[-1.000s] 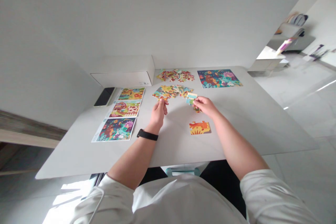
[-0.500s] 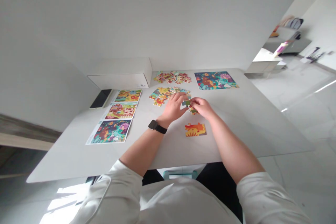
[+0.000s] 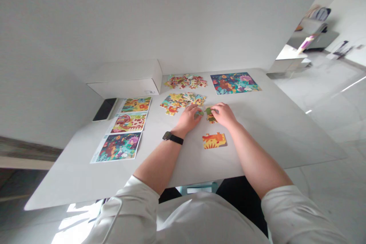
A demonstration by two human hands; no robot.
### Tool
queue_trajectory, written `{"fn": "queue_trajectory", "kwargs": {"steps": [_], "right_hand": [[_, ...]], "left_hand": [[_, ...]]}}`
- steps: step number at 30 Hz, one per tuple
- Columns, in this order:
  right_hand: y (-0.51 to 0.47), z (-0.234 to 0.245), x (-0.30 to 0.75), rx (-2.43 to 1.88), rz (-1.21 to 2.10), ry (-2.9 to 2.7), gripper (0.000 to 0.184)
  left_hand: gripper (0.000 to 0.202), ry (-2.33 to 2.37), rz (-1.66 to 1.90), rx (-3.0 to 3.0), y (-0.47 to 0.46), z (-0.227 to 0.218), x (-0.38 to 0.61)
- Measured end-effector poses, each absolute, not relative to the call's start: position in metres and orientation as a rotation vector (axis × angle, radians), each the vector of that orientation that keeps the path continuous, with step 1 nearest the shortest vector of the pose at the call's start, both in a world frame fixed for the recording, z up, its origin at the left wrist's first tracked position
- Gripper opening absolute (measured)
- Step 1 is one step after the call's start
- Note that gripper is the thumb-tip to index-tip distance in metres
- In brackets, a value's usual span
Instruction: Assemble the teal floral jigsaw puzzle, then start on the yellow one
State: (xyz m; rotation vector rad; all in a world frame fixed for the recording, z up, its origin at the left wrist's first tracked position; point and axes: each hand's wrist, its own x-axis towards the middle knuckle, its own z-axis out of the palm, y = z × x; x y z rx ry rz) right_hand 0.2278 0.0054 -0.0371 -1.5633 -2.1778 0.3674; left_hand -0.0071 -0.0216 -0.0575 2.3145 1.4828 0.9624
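Note:
My left hand (image 3: 188, 119), with a black watch on its wrist, is closed on a green and blue puzzle piece (image 3: 199, 113), partly covered by the fingers. To the right, the fingertips of my right hand (image 3: 224, 115) pinch a green puzzle piece (image 3: 208, 111). This piece lies at the upper edge of a small group of green and yellow pieces (image 3: 212, 119). A narrow gap separates what the two hands hold. Closer to me lies an orange and yellow joined section (image 3: 214, 141). Just beyond my left hand is a loose heap of yellow and blue puzzle pieces (image 3: 183, 99).
A second heap of reddish pieces (image 3: 187, 81) sits by the wall. Right of it lies a dark blue picture sheet (image 3: 236, 83). On the left are a sheet with three pictures (image 3: 118, 146), a phone (image 3: 105, 109) and a white box (image 3: 126, 86).
The green piece that was held up between both hands is now down by the small group under my right fingers. My hands have moved slightly apart, and the view has shifted a little.

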Motion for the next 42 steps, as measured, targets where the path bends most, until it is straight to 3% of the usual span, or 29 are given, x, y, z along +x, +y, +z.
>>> {"fn": "queue_trajectory", "kwargs": {"steps": [11, 25, 42], "right_hand": [[-0.002, -0.032, 0.221, -1.706, 0.335, -2.322, 0.027], [-0.001, -0.035, 0.223, -1.636, 0.305, -2.338, 0.025], [-0.001, -0.034, 0.223, -1.653, 0.308, -2.373, 0.025]], "left_hand": [[0.020, 1.528, 1.056, 2.273, -0.020, -0.057, 0.002], [0.033, 1.507, 0.822, 2.388, -0.013, -0.070, 0.008], [0.032, 1.436, 0.768, 2.465, -0.020, -0.065, 0.010]]}}
